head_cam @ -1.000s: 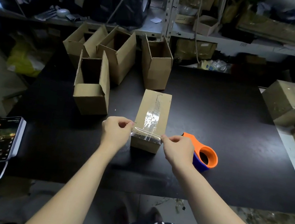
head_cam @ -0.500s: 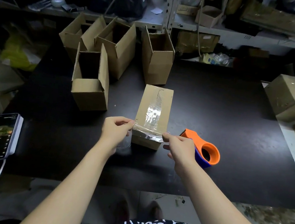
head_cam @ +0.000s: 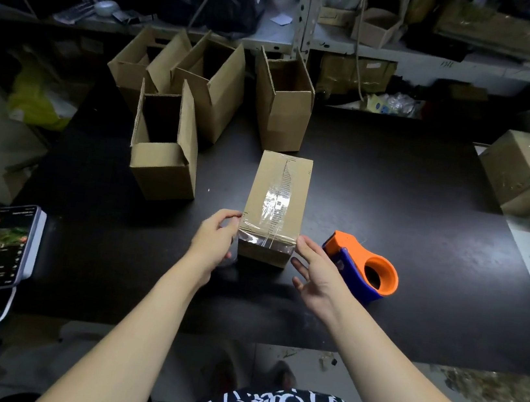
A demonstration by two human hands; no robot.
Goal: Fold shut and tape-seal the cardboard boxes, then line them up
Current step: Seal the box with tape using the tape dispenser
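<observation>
The taped box (head_cam: 275, 202) lies on the black table (head_cam: 424, 223), in front of four open boxes (head_cam: 165, 152). The left hand (head_cam: 215, 245) has its thumb and curled fingers on the left end of the tape strip (head_cam: 266, 239), holding it at the box's near left corner. The right hand (head_cam: 314, 276) is spread flat, fingers straight and apart, with the index tip touching the near right corner, just beside the orange tape dispenser (head_cam: 366, 269)

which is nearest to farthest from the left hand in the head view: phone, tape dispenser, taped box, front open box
1. taped box, touching the left hand
2. front open box, behind and left
3. tape dispenser, right of the taped box
4. phone, far left
</observation>
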